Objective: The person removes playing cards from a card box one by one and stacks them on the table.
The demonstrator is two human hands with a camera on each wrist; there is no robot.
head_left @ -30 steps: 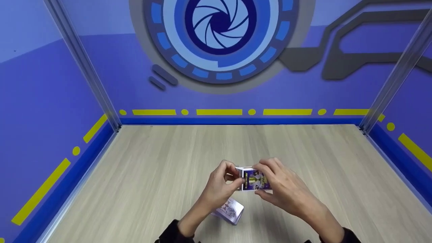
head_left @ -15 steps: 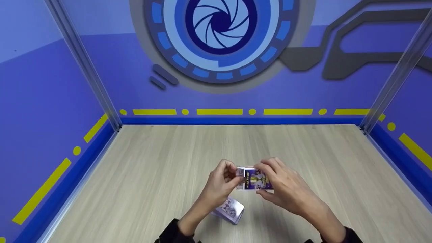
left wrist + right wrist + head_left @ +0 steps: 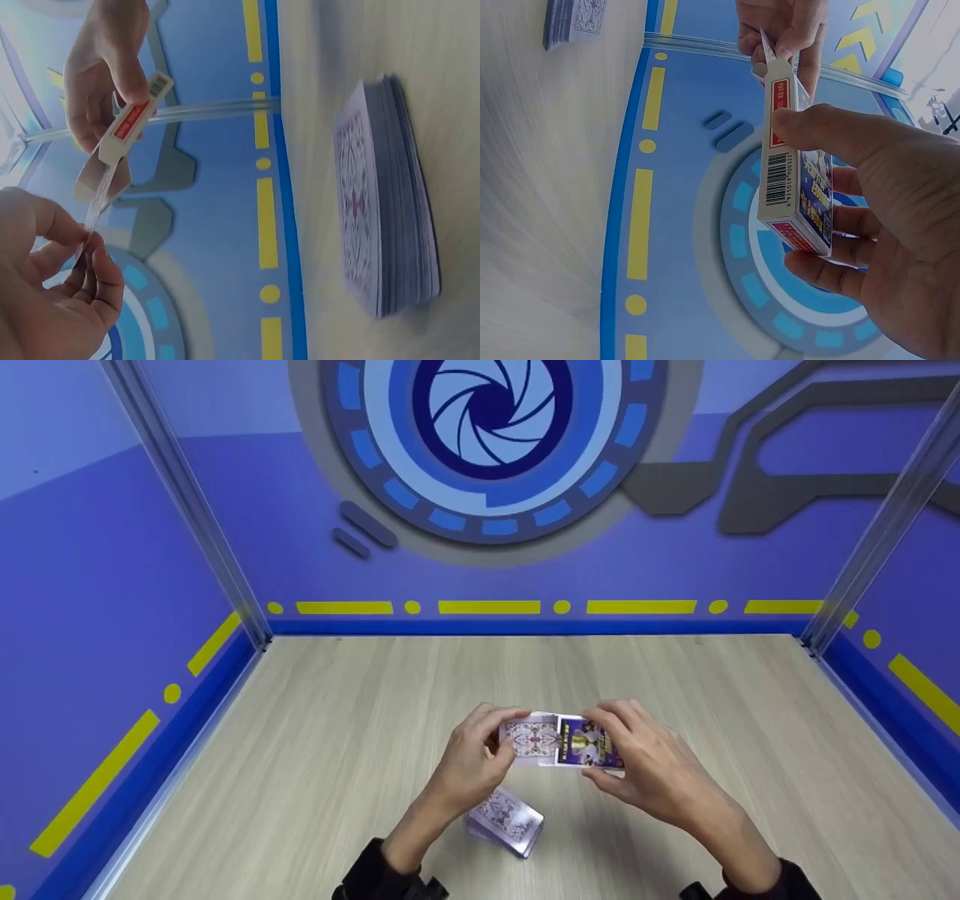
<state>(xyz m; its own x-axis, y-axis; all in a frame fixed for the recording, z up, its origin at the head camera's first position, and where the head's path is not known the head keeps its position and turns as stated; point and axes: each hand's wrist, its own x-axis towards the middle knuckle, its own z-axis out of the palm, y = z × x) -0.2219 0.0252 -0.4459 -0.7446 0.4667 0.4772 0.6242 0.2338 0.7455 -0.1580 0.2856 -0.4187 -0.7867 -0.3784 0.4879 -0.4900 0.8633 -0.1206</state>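
Observation:
My right hand (image 3: 649,757) grips a purple card box (image 3: 589,742) by its long edges, thumb on the side with the barcode in the right wrist view. My left hand (image 3: 469,757) pinches a playing card (image 3: 534,739) with a patterned back, which sticks out of the box's open left end. Edge-on in the left wrist view, the card looks thin; whether it is one or a few I cannot tell. Both hands are above the table. Below them lies a stack of playing cards (image 3: 510,821), its side edges showing in the left wrist view (image 3: 386,202).
The wooden table (image 3: 360,720) spreads around the hands. Blue printed walls (image 3: 480,577) stand at its back and sides, with metal posts (image 3: 199,517) in the corners.
My left hand has moved left from the box, and much more of the card shows outside the open end. Both hands and the box have risen slightly.

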